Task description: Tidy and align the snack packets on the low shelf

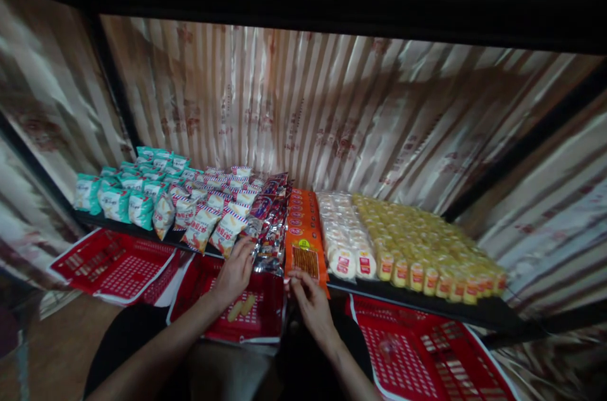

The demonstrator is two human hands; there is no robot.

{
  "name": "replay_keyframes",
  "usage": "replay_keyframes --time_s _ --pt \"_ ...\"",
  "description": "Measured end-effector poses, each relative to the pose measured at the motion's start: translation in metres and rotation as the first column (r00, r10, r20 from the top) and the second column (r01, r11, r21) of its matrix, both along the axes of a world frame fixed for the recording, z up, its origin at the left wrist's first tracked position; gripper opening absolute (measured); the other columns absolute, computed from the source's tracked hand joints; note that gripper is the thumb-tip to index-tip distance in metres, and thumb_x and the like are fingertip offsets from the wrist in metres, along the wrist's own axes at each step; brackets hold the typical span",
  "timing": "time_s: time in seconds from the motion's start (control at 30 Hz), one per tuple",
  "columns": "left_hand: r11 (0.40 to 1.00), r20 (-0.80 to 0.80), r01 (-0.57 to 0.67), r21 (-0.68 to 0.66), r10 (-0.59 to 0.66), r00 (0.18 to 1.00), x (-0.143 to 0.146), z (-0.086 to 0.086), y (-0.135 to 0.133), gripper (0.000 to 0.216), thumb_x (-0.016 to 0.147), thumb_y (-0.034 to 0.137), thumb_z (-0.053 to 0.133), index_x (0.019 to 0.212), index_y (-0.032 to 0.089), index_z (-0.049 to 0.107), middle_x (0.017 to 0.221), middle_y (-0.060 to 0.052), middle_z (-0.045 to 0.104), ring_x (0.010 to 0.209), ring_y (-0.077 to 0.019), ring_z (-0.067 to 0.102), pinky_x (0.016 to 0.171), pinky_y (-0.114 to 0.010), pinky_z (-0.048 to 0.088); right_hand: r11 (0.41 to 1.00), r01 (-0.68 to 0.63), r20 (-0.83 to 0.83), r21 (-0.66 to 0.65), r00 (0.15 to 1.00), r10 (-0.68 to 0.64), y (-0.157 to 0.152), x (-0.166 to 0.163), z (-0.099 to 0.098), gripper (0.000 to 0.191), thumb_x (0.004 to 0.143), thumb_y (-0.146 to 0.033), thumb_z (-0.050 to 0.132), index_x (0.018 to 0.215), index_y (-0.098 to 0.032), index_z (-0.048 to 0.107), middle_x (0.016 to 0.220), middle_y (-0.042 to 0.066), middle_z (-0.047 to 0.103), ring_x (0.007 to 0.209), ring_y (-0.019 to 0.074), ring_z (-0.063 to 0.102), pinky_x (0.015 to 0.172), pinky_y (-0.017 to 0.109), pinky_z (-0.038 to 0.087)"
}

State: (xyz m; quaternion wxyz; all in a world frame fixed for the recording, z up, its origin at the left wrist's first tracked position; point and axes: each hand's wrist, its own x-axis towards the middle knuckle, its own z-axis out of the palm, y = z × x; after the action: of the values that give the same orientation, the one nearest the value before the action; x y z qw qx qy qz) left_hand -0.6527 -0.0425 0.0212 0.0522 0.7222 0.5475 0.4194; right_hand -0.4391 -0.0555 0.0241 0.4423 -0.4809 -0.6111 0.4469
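Note:
My left hand (238, 269) is at the front of the shelf, its fingers bent against the left edge of dark, shiny snack packets (269, 243). My right hand (310, 305) is closed in a pinch where the dark packets meet an orange snack packet (303, 230); a small pale bit shows at its fingertips, too small to name. The dark packets lie overlapped in a column between the hands. Just left of them stand white snack bags (228, 230) with striped tops. Beneath my left forearm is a red basket (199, 281) with a few yellow pieces inside.
Teal snack bags (114, 202) fill the shelf's left end. Round white packs (342, 259) and rows of yellow wrapped cakes (429, 249) occupy its right. Red baskets (121, 265) sit below on both sides. A dark beam (303, 2) crosses overhead, before a striped curtain (284, 104).

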Motion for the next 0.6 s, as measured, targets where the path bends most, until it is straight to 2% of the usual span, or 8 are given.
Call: replay_keyframes --time_s 0.2,0.33,0.6 --pt "1.000 -0.064 -0.015 0.011 0.016 0.998 0.020 0.012 0.049 0.041 0.088 0.014 0.031 0.126 0.010 0.045 0.141 -0.017 0.039 0.134 -0.0215 0.034 0.109 -0.042 0.034 1.000 0.004 0.025 0.027 1.000 -0.004 0.041 0.000 0.019 0.042 0.081 -0.057 0.048 0.094 -0.020 0.062 0.074 0.004 0.068 0.066 0.0168 0.063 0.063 0.029 0.052" --pt "0.999 -0.092 -0.036 -0.011 0.035 0.995 0.026 0.012 0.082 0.047 0.085 0.011 0.033 0.131 0.008 0.039 0.144 -0.019 0.034 0.137 -0.0249 0.026 0.110 -0.047 0.031 0.997 -0.004 0.091 0.082 0.996 -0.004 0.074 0.000 0.033 0.041 0.080 -0.057 0.048 0.092 -0.020 0.064 0.075 0.003 0.068 0.069 0.0175 0.063 0.065 0.029 0.052" --pt "0.994 -0.129 -0.090 -0.066 0.081 0.988 0.034 0.008 0.126 0.057 0.081 0.007 0.030 0.138 0.001 0.026 0.146 -0.023 0.030 0.139 -0.0265 0.016 0.111 -0.048 0.029 0.982 -0.021 0.280 0.188 0.959 -0.033 0.168 -0.005 0.049 0.034 0.083 -0.044 0.043 0.100 -0.022 0.063 0.094 0.004 0.070 0.087 0.0181 0.064 0.080 0.031 0.049"
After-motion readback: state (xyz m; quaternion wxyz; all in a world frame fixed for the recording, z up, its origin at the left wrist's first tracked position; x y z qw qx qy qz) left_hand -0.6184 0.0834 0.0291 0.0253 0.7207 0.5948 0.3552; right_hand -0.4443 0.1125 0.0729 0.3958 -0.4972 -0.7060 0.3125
